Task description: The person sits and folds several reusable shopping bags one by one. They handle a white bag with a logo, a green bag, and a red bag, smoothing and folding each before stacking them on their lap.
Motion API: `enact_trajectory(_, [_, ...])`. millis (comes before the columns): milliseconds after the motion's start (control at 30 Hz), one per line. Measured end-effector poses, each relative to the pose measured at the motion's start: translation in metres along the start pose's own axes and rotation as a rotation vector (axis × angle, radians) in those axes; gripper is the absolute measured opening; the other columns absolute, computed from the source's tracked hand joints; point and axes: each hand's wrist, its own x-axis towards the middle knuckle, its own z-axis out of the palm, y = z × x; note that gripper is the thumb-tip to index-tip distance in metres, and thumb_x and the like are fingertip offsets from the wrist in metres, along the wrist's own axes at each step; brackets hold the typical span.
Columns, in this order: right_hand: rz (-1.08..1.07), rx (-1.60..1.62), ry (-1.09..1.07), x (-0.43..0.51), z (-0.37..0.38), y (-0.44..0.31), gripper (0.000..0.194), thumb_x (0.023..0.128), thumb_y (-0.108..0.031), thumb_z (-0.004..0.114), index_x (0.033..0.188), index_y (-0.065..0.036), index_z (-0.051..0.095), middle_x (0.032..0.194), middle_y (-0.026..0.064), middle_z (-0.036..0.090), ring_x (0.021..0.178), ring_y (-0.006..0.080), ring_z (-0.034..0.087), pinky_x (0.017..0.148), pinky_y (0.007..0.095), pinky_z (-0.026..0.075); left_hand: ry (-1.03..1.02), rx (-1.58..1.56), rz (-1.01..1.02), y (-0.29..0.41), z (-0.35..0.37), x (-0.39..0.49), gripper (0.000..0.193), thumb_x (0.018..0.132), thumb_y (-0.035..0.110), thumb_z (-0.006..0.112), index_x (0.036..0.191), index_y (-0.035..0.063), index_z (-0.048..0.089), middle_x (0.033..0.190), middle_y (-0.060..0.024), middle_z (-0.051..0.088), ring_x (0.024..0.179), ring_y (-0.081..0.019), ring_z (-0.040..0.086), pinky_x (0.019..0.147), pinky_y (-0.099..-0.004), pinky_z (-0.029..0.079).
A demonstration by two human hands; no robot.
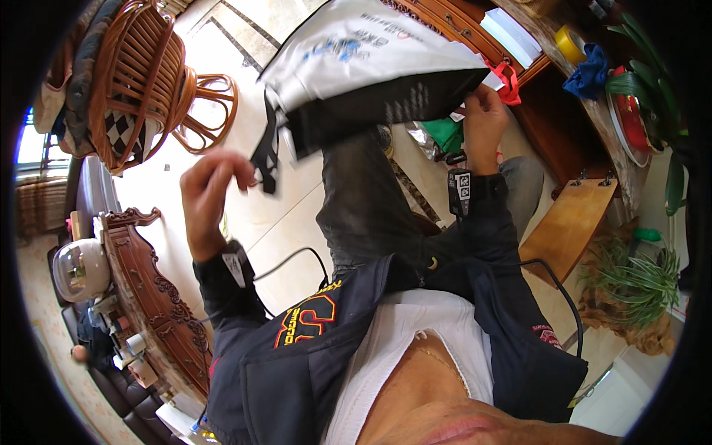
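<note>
A white bag (pixel 356 61) with a black side panel (pixel 384 105) and printed writing spreads out above my knees. My right hand (pixel 485 108) pinches its right corner between thumb and fingers. On the left, a black strap (pixel 268 172) dangles from the bag's other corner. My left hand (pixel 214 181) is raised beside that strap with bent fingers. It is blurred, and whether the fingertips hold the strap is unclear. Below my right hand, a green cloth or bag (pixel 446 135) and a silvery crumpled wrapper (pixel 424 142) lie on the floor, partly hidden.
A carved wooden cabinet (pixel 548 111) at the right has a lowered door panel (pixel 573 228); papers (pixel 510 36) and a red bag (pixel 506 83) are there. Yellow tape (pixel 570 44) and a blue cloth (pixel 588 72) sit on its top. A rattan chair (pixel 139 83) stands left.
</note>
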Motion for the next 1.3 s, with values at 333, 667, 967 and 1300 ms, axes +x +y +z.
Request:
enact_trajectory(333, [-0.483, -0.178, -0.276, -0.105, 0.072, -0.064, 0.023, 0.080, 0.002, 0.059, 0.102, -0.001, 0.064, 0.095, 0.0168, 0.062, 0.085, 0.0364, 0.061, 0.074, 0.0412, 0.051, -0.064, -0.702, -0.444, -0.042, 0.133, -0.011, 0.065, 0.104, 0.038, 0.043, 0.153, 0.0020, 0.017, 0.148, -0.0189, 0.039, 0.123, -0.0297, 0.054, 0.099, -0.0415, 0.048])
enact_trajectory(667, [-0.813, -0.224, -0.449, -0.152, 0.071, -0.067, 0.031, 0.068, -0.006, 0.069, 0.098, -0.002, 0.063, 0.094, 0.0098, 0.059, 0.087, 0.0288, 0.059, 0.072, 0.0351, 0.051, 0.183, -0.909, -0.554, -0.054, 0.139, -0.017, 0.084, 0.093, 0.070, 0.038, 0.146, 0.0052, 0.031, 0.141, -0.0147, 0.044, 0.129, -0.0260, 0.047, 0.105, -0.0412, 0.042])
enact_trajectory(967, [-0.856, -0.271, -0.546, -0.166, 0.076, -0.055, 0.022, 0.066, -0.006, 0.066, 0.088, -0.004, 0.061, 0.083, 0.0083, 0.057, 0.080, 0.0263, 0.059, 0.067, 0.0339, 0.052, 0.236, -0.718, -0.615, -0.048, 0.118, -0.035, 0.075, 0.093, 0.065, 0.046, 0.141, 0.0076, 0.040, 0.134, -0.0159, 0.049, 0.125, -0.0312, 0.050, 0.098, -0.0582, 0.046])
enact_trajectory(1300, [-0.829, -0.137, -0.614, -0.165, 0.076, -0.044, 0.020, 0.073, -0.002, 0.065, 0.093, -0.003, 0.063, 0.089, 0.0111, 0.062, 0.087, 0.0292, 0.062, 0.069, 0.0379, 0.052, 0.356, -0.643, -0.543, -0.086, 0.099, -0.044, 0.042, 0.092, 0.029, 0.060, 0.117, -0.0031, 0.051, 0.116, -0.0179, 0.058, 0.103, -0.0287, 0.062, 0.096, -0.0427, 0.051])
